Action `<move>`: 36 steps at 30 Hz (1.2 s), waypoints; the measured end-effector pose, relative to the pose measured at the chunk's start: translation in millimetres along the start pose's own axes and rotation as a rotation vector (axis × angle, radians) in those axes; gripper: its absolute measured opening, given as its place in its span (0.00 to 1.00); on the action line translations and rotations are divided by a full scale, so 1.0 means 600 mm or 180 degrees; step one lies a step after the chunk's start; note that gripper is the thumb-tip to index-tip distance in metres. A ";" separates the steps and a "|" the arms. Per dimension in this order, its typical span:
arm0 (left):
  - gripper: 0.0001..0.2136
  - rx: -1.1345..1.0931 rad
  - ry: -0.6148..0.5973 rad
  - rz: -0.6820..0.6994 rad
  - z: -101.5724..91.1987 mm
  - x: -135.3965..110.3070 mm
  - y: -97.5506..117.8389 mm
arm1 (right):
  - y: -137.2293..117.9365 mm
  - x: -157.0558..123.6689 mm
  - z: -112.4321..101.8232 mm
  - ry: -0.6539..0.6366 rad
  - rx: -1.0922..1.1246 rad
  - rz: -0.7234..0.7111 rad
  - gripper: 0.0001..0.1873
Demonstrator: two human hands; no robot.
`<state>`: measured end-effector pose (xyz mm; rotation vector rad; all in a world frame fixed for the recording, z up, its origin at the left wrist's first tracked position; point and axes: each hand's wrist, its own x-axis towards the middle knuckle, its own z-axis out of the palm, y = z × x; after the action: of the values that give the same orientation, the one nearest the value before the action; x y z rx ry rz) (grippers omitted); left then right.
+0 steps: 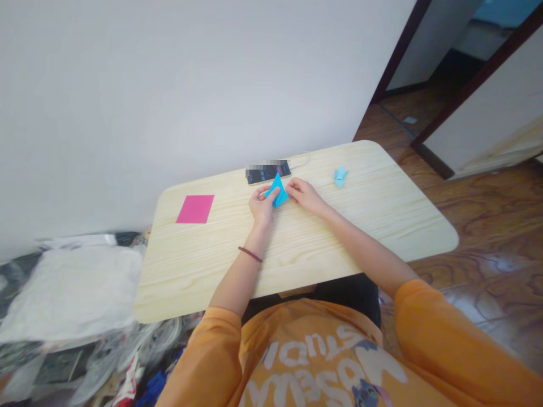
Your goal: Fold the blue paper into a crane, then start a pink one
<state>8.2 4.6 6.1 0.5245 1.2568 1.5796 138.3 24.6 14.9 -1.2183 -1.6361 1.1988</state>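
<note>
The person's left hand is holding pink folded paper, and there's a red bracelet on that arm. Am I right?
Not quite: the folded paper in the left hand is blue, as the head view shows. The red bracelet is on that arm.

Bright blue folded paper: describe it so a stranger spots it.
Find the pale wood-grain table, then the black rectangular phone near its far edge. Nearer, the left hand holds the bright blue folded paper, deeper in colour than the pale blue folded piece.
</note>
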 end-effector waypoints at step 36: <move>0.08 0.0353 -0.0773 0.0352 -0.009 0.006 0.003 | 0.005 0.007 -0.001 0.0020 0.0989 0.0170 0.18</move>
<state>1.5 5.4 4.9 0.8432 1.1499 1.4910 138.8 29.1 12.6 -1.0715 -1.3575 1.4198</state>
